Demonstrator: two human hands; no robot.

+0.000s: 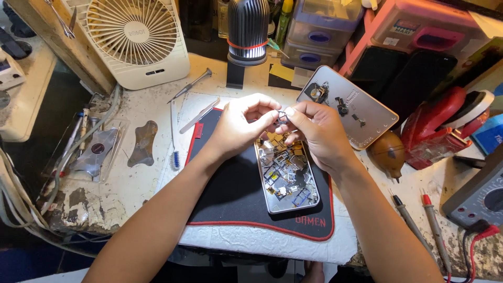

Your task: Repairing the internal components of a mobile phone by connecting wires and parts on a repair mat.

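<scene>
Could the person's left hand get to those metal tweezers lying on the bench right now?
Probably yes. The tweezers lie bare just beyond the left hand, with nothing on or across them. But that hand and the right hand both pinch a small dark part, so it would have to let go first.

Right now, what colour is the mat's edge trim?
Red, on the black work mat; head view shows it best.

The mat (pixel 236 194) was black with a red edge, lying on a white cloth (pixel 272 243). The fan (pixel 139 39) was cream, the tray (pixel 287 175) silver and full of gold and grey bits. The blower (pixel 389 153) showed brown, the boxes (pixel 419 26) pink, and the probes (pixel 419 220) came tipped black and red. The desk (pixel 141 110) looked off-white and chipped.
</scene>
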